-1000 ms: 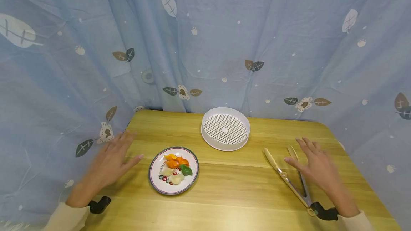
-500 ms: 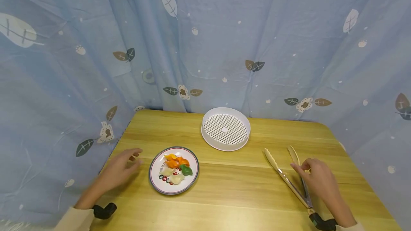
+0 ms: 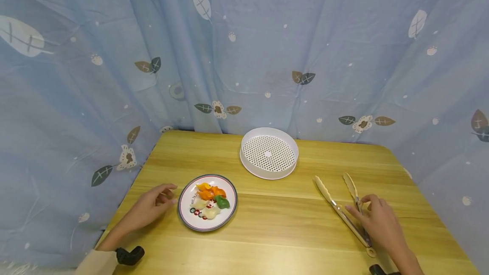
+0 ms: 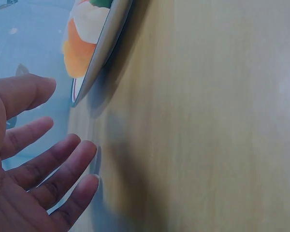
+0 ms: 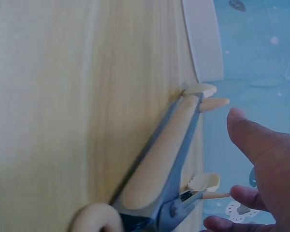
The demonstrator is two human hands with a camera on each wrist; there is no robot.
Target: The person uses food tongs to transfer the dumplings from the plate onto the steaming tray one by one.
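My left hand [image 3: 147, 207] hovers just left of a round plate [image 3: 225, 215] with a dark rim, fingers relaxed and holding nothing. In the left wrist view the fingers [image 4: 65, 164] are spread, below the plate's edge. On the plate lie several dumpling-shaped pieces: orange ones [image 3: 206, 195], a green one [image 3: 221, 202] and whitish ones [image 3: 211, 212]. My right hand [image 3: 382, 222] is over the right arm of the tongs [image 3: 351, 225], which lie spread with cream tips pointing away. In the right wrist view, thumb [image 5: 253, 137] and fingers stay apart, with the tongs [image 5: 157, 159] beside them.
A white round steamer tray [image 3: 268, 174] with a perforated base stands at the table's back middle. The wooden table [image 3: 275, 232] ends at a blue patterned curtain [image 3: 252, 54] behind and at both sides. A black wrist mount [image 3: 130, 256] sits at my left wrist.
Both hands have come down and nearer to me from their raised, spread pose. The left has moved right toward the plate; the right has settled over the tongs. Plate, tray and tongs have stayed put.
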